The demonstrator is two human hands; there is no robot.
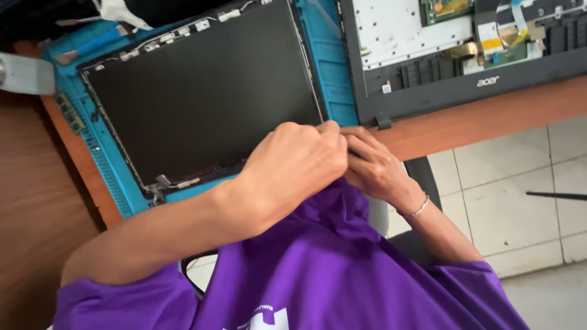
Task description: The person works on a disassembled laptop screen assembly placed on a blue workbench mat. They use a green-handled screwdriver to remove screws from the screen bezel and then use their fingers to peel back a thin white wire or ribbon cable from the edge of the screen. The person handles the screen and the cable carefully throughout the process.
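A bare screen panel (pixel 202 91) is lying on a blue mat (pixel 333 67) on the bench (pixel 36 201), its bezel already off. The left hand (pixel 293 168) is curling clenched at the panel's near right corner, and the right hand (pixel 376 165) is pinching there too; what the fingers (pixel 361 143) are grasping I cannot tell. Further right, the opened laptop base (pixel 465 55) is sitting with boards exposed, so reassembly looks still ahead

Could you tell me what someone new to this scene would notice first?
First the large dark laptop screen panel, lying flat on a blue work mat at the middle of the wooden desk. Both hands, left hand and right hand, meet at the panel's near right corner. At upper right lies an opened laptop base, its insides exposed.
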